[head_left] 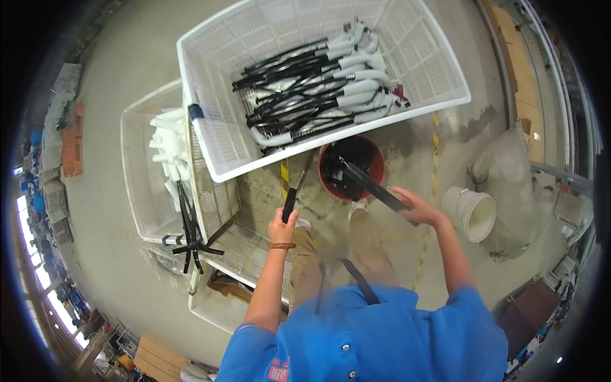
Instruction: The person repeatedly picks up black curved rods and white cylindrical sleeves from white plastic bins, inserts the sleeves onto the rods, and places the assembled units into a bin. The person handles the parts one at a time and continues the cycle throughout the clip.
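Closed round a black handle, my left hand (282,227) holds a tool (289,205) with a thin metal shaft, which looks like a screwdriver. The shaft points up toward the rim of a red bucket (379,167). My right hand (414,207) grips a long black bar (378,191) near its lower end. The bar slants up to the left, and its far end is over the bucket. Dark pieces (344,164) fill much of the bucket, their kind unclear. The tool and the bar are apart.
Beyond the bucket, a large white crate (439,83) holds several black rods with grey-wrapped ends (318,83). Another crate (137,172) at left contains white foam pieces (170,140); a black multi-legged stand (196,245) leans there. A white bucket (476,216) lies tipped at right.
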Motion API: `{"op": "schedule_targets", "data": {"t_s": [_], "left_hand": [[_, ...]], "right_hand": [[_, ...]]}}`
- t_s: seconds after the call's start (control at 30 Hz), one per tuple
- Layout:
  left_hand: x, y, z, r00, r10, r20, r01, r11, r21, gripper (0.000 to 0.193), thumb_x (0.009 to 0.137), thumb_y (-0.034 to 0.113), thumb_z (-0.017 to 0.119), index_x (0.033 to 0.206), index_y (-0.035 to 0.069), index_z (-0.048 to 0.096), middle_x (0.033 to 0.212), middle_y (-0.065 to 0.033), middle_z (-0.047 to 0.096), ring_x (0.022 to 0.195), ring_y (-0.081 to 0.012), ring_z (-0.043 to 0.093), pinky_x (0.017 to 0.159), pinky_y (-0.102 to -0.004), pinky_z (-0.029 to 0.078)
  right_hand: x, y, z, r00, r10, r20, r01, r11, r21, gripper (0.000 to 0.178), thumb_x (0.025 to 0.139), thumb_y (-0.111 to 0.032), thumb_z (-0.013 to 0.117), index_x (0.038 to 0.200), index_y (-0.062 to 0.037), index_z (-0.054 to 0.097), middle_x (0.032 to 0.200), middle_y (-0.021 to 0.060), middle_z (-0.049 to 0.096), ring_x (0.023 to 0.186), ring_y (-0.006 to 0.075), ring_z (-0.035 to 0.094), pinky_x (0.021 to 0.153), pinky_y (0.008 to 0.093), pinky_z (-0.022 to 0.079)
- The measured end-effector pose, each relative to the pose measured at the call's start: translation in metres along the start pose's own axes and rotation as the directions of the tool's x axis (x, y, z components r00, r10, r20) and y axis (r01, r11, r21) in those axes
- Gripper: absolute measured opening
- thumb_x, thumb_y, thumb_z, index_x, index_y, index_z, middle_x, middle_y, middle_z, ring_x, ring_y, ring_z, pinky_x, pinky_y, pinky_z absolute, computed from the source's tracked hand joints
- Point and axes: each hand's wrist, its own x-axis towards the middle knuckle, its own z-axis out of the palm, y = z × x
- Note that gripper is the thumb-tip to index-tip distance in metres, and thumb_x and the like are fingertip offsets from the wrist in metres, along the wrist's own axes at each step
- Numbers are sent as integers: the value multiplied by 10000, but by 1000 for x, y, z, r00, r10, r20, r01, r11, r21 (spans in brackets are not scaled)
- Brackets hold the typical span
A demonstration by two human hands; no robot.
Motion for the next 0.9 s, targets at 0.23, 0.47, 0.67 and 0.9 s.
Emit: {"op": "schedule_targets", "data": {"t_s": [0.23,0.47,0.67,0.9], "left_hand": [[-16,103,-82,953,274,130,-273,962,-25,324,848,367,730,1010,94,668,745,-167,677,665,-376,657,583,-421,507],[-40,216,-188,951,279,133,-249,946,-205,228,883,184,716,1019,8,667,659,-15,596,588,-64,510,540,-248,430],[-49,239,-206,912,387,134,-374,921,-111,299,863,291,728,1021,40,685,665,-109,648,552,-214,630,540,-309,479],[-51,241,-194,900,399,174,-413,910,50,397,860,450,690,997,78,661,698,-148,664,640,-346,657,564,-418,503]], "right_hand": [[18,-105,54,839,-459,-293,296,837,-461,427,805,-274,735,1113,-37,559,923,178,646,912,364,642,775,405,498],[-1,-173,56,643,-766,-19,389,347,-853,354,714,-120,743,1022,-105,569,941,95,631,885,320,634,723,415,510],[-22,-223,63,525,-839,142,507,175,-844,379,684,-112,754,1014,-98,567,904,96,613,829,323,624,712,425,506],[-41,-261,98,567,-768,298,484,19,-875,419,696,-165,760,1066,-100,575,914,92,607,838,304,630,713,417,510]]}}
